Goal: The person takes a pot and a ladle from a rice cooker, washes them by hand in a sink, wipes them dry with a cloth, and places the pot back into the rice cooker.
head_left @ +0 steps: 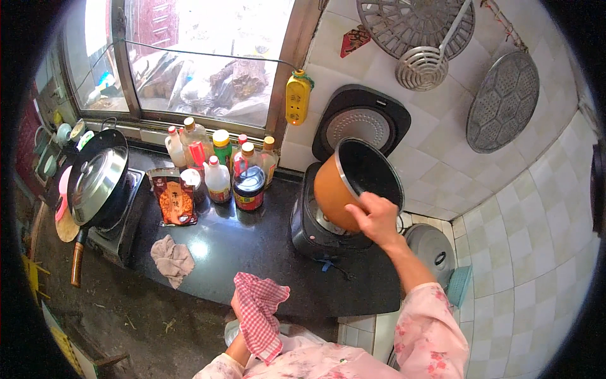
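Observation:
My right hand [378, 218] grips the rim of a rice cooker's inner pot [331, 189], copper-coloured outside and black inside. The pot is tilted above the black rice cooker body [303, 222], whose lid [362, 121] stands raised against the wall. Whether the pot's base touches the cooker is unclear. Near the counter's front edge, my left hand [235, 303] is mostly hidden by a red-and-white checked cloth [260, 310] that hangs over it and the forearm.
Seasoning bottles [218, 180] and a food pouch [174, 196] stand on the black counter [227, 256]. A crumpled rag [173, 260] lies nearer. Left is a lidded wok [99, 180] on a stove, its handle jutting forward. A grey lidded pot [431, 251] sits right of the cooker.

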### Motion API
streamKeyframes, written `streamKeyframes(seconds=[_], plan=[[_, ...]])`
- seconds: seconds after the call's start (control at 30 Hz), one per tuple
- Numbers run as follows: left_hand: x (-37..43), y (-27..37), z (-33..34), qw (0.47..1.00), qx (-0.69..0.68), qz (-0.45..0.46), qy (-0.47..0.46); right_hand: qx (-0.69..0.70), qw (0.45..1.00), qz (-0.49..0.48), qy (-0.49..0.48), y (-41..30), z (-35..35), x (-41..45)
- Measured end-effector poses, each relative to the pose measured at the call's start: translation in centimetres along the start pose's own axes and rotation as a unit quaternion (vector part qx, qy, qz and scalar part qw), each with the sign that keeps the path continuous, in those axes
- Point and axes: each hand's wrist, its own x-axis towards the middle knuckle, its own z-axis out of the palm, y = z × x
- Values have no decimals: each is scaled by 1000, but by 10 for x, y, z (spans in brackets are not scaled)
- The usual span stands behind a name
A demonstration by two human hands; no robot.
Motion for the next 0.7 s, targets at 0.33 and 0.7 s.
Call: streamKeyframes(seconds=[0.33,0.7], plan=[[2,-11,-2,999,11,18,27,-64,989,-122,-51,20,65,-39],[7,-3,10,993,23,113,7,-1,992,-100,-71,28,97,-61]])
